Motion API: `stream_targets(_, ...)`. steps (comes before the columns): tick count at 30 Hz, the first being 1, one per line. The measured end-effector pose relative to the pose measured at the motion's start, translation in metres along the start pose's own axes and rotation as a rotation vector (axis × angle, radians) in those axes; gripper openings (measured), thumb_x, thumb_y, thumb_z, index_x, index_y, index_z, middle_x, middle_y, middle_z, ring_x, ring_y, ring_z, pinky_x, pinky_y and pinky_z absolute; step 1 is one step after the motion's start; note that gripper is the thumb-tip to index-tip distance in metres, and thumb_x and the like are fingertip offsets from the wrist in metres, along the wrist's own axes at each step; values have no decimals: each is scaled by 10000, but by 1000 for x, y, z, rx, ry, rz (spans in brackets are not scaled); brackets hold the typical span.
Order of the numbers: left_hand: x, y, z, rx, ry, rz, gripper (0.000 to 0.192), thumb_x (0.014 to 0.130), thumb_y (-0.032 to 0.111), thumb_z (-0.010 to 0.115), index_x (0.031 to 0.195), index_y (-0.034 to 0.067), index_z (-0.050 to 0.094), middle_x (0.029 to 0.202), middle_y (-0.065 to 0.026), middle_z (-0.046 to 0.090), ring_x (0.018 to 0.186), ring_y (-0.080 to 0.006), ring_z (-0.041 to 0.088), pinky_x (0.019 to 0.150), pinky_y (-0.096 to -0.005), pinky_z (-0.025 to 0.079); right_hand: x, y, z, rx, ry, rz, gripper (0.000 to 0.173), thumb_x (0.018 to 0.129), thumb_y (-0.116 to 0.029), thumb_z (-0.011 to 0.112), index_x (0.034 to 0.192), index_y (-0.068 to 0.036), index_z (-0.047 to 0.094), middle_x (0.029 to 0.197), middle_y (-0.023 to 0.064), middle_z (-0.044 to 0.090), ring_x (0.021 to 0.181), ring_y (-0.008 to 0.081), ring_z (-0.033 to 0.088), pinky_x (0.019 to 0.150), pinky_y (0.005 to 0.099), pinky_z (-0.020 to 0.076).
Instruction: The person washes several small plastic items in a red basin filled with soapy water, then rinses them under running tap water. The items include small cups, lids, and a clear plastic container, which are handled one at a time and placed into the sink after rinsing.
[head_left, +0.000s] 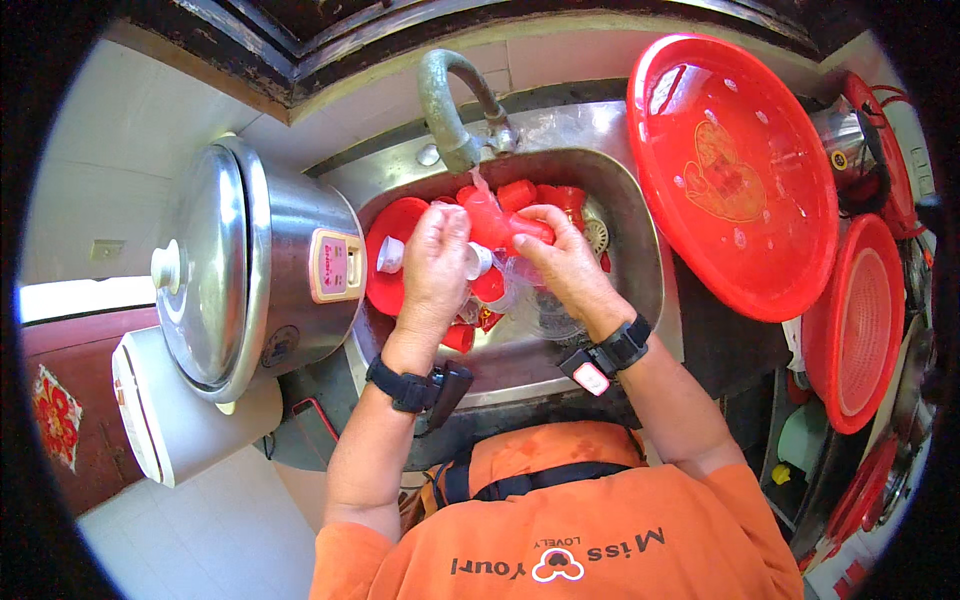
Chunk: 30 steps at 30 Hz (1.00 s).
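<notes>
My right hand (566, 262) grips a red plastic cup (534, 229) over the stainless steel sink (637, 247). My left hand (437, 262) is beside it with fingers curled; whether it holds anything is hidden by its back. White plastic pieces, perhaps small cups (390, 255), show on both sides of that hand. Water runs from the curved faucet (448, 112) onto red plastic (484, 214) between my hands. Below lie several more red cups (516, 195), a red bowl (382, 289) and clear plastic ware (555, 315). A drain strainer (596, 236) sits at the right.
A large metal rice cooker (300, 225) stands left of the sink, above a white appliance (202, 420). At the right, a big red basin (787, 247) leans by the rim. Beyond it are a red colander (859, 330) and a metal kettle (844, 142).
</notes>
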<state>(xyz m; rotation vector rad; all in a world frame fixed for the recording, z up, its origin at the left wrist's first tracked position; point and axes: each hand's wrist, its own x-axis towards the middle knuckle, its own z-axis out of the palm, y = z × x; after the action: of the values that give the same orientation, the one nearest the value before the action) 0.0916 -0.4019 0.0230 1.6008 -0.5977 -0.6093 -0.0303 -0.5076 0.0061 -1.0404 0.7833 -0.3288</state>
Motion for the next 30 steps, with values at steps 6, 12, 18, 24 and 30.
stream_targets(6, -3, -5, 27, -49, -154, 73, 132, 913, 149, 590, 917, 19, 570, 827, -40, 575, 755, -122, 527, 693, -288, 457, 9, -5, -9, 506, -94, 280, 436, 944, -451, 476, 1172, -92, 570, 1050, 48, 646, 866, 168, 634, 767, 324, 523)
stream_targets(12, 8, -1, 5, 333, -435, -5, 214, 942, 220, 550, 969, 16, 613, 799, -50, 606, 762, -143, 579, 696, -294, 471, 18, 0, -8, 374, -261, 206, 451, 953, -465, 469, 1189, -95, 572, 1039, 29, 649, 881, 133, 625, 779, 299, 516)
stream_targets(18, 37, 8, -4, -236, -348, -601, 178, 962, 221, 517, 976, 71, 612, 677, 30, 520, 556, -35, 456, 475, -193, 355, 26, 1, 1, -457, -183, -280, 354, 911, -213, 612, 1186, -30, 488, 1164, 72, 577, 1052, 176, 558, 850, 320, 468)
stream_targets(24, 30, 14, 12, 41, -373, -261, 205, 919, 214, 560, 916, 18, 620, 719, -36, 602, 643, -175, 589, 548, -306, 440, 21, -7, -4, -693, -57, -534, 402, 829, -140, 673, 1183, -30, 518, 1077, 140, 618, 965, 215, 610, 857, 327, 479)
stream_targets(30, 28, 27, 14, 717, -316, 323, 282, 852, 307, 614, 816, 28, 635, 745, -135, 606, 707, -308, 588, 638, -411, 456, 25, -6, -4, -378, -141, -387, 481, 769, -59, 683, 1220, -28, 520, 1130, 146, 623, 1054, 243, 605, 900, 340, 473)
